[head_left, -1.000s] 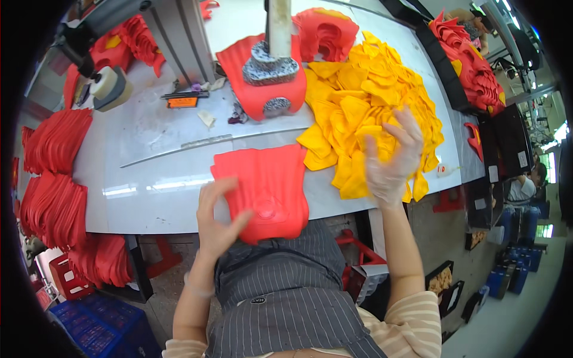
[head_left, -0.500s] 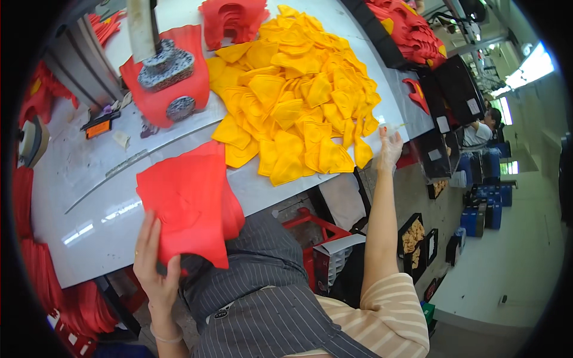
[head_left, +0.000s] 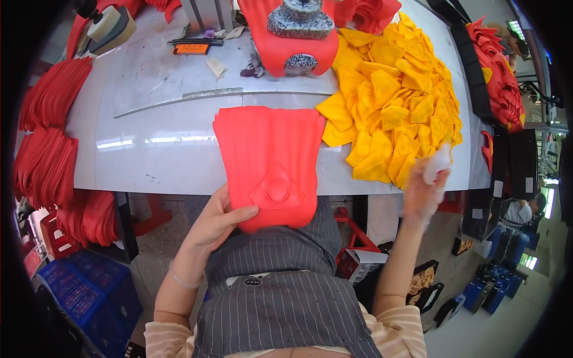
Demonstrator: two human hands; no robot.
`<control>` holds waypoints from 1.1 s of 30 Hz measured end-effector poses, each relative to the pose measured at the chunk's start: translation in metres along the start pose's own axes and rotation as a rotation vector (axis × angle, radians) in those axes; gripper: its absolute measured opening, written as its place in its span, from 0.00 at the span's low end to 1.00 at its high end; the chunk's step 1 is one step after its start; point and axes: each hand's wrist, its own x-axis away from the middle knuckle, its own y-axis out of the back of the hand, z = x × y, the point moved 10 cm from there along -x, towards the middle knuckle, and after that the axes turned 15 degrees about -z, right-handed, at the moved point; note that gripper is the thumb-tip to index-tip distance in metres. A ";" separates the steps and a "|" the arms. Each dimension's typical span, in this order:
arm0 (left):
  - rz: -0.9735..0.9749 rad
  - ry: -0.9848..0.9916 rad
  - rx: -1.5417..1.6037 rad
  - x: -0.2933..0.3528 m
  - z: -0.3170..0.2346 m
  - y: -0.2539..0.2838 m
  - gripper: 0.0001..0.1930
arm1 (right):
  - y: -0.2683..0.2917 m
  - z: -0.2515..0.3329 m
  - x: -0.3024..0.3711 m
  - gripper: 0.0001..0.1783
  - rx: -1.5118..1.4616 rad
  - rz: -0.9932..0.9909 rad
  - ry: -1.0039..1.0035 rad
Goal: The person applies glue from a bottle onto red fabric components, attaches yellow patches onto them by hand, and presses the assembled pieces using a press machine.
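My left hand (head_left: pixel 216 219) grips a red moulded foam-like piece (head_left: pixel 271 149) by its lower left edge, thumb on top. The piece hangs over the table's front edge above my apron, its raised ring and pointed outline facing up. In my right hand (head_left: pixel 422 191) is a small white bottle (head_left: pixel 439 165), held upright-tilted at the front right of the yellow pile. That pile of yellow cut pieces (head_left: pixel 394 98) spreads over the right part of the white table (head_left: pixel 161 161).
A speckled pad (head_left: pixel 300 27) rests over another red piece behind. Stacks of red pieces (head_left: pixel 45 164) line the left edge. An orange box (head_left: pixel 191 49) and a metal strip (head_left: pixel 212 93) lie on the table. A blue crate (head_left: pixel 95 298) stands on the floor.
My view has swung left. The red piece now lies flatter, facing me, with the left thumb on it. My right hand has drawn back nearer with the white bottle now plainly visible.
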 end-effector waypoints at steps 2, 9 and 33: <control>0.001 -0.023 0.019 -0.005 0.007 0.000 0.30 | -0.023 -0.049 0.042 0.29 -0.034 0.017 -0.141; -0.045 -0.036 0.068 -0.014 0.016 0.012 0.32 | -0.052 -0.110 0.118 0.38 0.614 0.178 -0.079; -0.052 -0.016 0.101 -0.017 0.015 0.008 0.32 | -0.048 -0.043 0.067 0.28 0.599 0.204 0.162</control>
